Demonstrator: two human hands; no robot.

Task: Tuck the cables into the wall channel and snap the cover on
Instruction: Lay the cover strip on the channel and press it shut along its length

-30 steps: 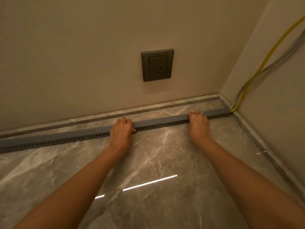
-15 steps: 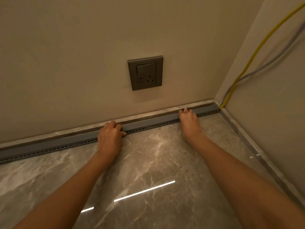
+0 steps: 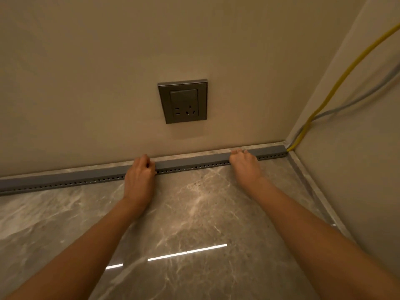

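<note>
Grey perforated cable channel point(image 3: 190, 164) along the wall base below the wall socket point(image 3: 183, 101), left hand point(image 3: 139, 177) curled over it, right hand point(image 3: 244, 164) fingers pressed on top, yellow cable point(image 3: 337, 83) and grey cable point(image 3: 355, 100) exiting its corner end.

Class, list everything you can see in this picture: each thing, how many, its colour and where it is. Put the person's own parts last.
Cable channel: 1, grey, perforated, along the foot of the back wall.
Wall socket: 1, dark grey, on the back wall above the channel.
Yellow cable: 1, down the right wall to the channel's corner end.
Grey cable: 1, beside the yellow one.
Floor: marbled brown-grey, glossy.
Left hand: 1, gripping the channel.
Right hand: 1, pressing the channel.
</note>
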